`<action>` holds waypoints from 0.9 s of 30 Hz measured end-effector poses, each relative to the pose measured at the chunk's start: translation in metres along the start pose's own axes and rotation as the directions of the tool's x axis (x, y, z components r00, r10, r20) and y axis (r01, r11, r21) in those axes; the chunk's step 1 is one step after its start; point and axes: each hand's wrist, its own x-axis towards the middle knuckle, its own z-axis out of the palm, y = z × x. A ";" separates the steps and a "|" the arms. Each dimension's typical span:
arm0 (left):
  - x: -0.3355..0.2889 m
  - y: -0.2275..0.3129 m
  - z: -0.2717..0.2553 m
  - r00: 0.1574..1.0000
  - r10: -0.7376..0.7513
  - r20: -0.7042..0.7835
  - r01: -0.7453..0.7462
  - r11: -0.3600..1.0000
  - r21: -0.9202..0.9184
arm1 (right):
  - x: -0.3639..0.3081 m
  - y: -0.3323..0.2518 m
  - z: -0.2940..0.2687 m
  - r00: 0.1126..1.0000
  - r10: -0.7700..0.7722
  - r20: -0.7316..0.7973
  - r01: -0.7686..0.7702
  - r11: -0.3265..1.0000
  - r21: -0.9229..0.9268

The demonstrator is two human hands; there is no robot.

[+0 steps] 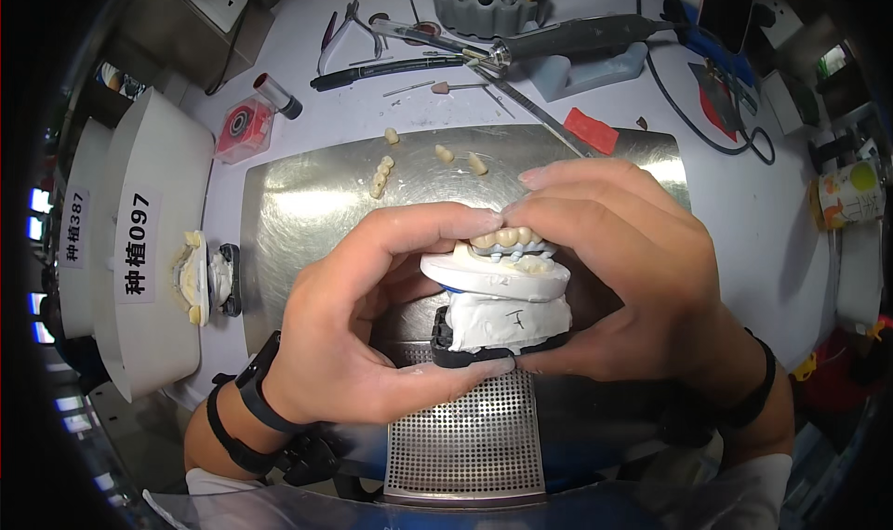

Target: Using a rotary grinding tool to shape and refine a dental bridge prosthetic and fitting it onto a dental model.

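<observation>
A white plaster dental model [510, 318] on a black base is held upright between my two hands, above a perforated metal grate. A tooth-coloured dental bridge [510, 242] with a greyish lower edge sits on top of the model. My left hand [339, 311] wraps the model's left side, index fingertip at the bridge and thumb under the base. On the other side my right hand [642, 260] grips it the same way, thumb below and fingers over the top. Loose crown pieces [381, 177] lie on the metal plate [298, 195] beyond my hands.
Numbered white trays [153, 251] stand at the left, with another plaster model [193, 279] beside them. At the back lie a handpiece [577, 39] on a grey stand [586, 72], a black pen [386, 70], pliers [349, 28] and a bur holder [484, 5]. A cable [693, 125] curls at the right.
</observation>
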 end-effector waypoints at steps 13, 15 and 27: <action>-0.001 0.000 -0.003 0.997 -0.073 -0.029 0.072 0.997 -0.025 | -0.001 0.006 0.004 0.998 0.038 -0.041 -0.035 0.996 0.078; -0.001 -0.002 -0.005 0.997 -0.066 -0.044 0.063 0.996 -0.071 | -0.001 0.009 0.006 0.999 0.014 -0.040 -0.008 0.991 0.130; -0.003 -0.005 -0.006 1.000 -0.004 0.020 0.009 0.969 -0.247 | -0.003 0.007 0.008 1.000 -0.004 -0.016 0.009 0.947 0.322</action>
